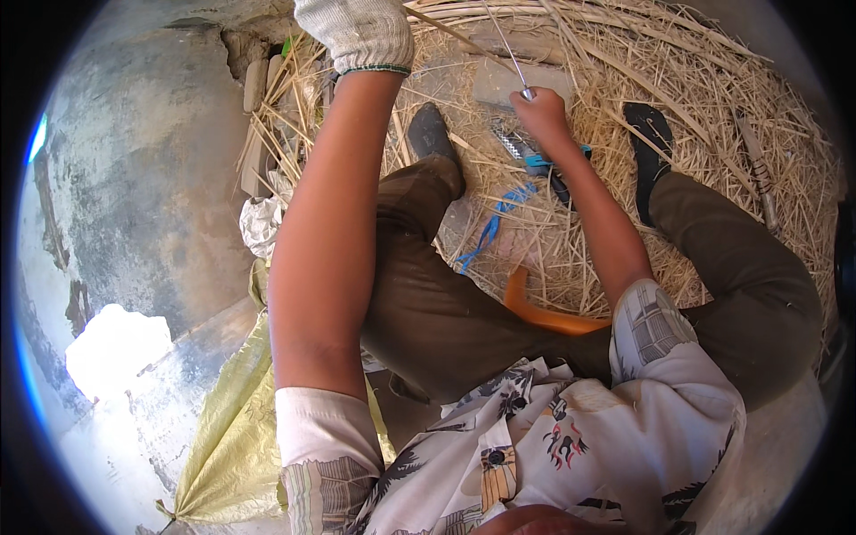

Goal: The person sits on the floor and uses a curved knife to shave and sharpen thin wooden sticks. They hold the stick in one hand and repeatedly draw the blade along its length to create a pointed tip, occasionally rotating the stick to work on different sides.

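My left hand [357,34], in a white knitted glove with a green cuff edge, is stretched forward to the top of the view. Its fingers are cut off or turned away, so their grip does not show. A thin pale strip [455,31] runs rightward from beside the glove. My bare right hand [542,116] is closed in a fist around a long thin metal tool [508,49] with a shiny collar. The tool's handle is hidden in the fist; its shaft points up and out of view. Behind the fist lies a flat grey block [513,82].
Straw and split strips [713,152] cover the floor around my feet. Below my right wrist lie a silver patterned object [508,141] and a blue ribbon [499,223]. An orange curved piece [544,314] lies by my thigh. A yellow sack [227,437] and a wall [152,178] are at left.
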`<action>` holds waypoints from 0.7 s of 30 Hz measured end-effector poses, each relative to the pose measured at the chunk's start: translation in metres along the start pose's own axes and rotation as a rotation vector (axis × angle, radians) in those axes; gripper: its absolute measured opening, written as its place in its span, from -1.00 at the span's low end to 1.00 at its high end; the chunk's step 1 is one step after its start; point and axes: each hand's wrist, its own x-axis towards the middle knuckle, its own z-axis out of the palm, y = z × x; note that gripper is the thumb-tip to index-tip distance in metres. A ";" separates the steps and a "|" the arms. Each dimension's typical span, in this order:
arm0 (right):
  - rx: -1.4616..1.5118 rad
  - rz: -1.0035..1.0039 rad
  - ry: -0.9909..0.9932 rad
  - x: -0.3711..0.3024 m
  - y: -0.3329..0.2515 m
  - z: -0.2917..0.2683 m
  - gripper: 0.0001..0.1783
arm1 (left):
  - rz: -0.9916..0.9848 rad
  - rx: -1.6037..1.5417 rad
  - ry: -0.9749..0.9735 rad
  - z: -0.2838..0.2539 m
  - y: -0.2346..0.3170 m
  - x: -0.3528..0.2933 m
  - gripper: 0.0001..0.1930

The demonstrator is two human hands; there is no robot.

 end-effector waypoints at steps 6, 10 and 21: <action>-0.001 0.007 -0.046 0.009 -0.004 0.006 -0.62 | 0.091 0.119 -0.160 0.003 -0.008 0.001 -0.51; -0.146 0.098 -0.051 0.014 -0.001 0.004 -0.60 | -0.407 -0.448 -0.229 0.003 0.009 0.000 -0.52; 0.111 -0.100 0.056 -0.006 -0.060 -0.018 -0.64 | 0.684 0.881 -0.179 0.002 -0.017 0.000 -0.64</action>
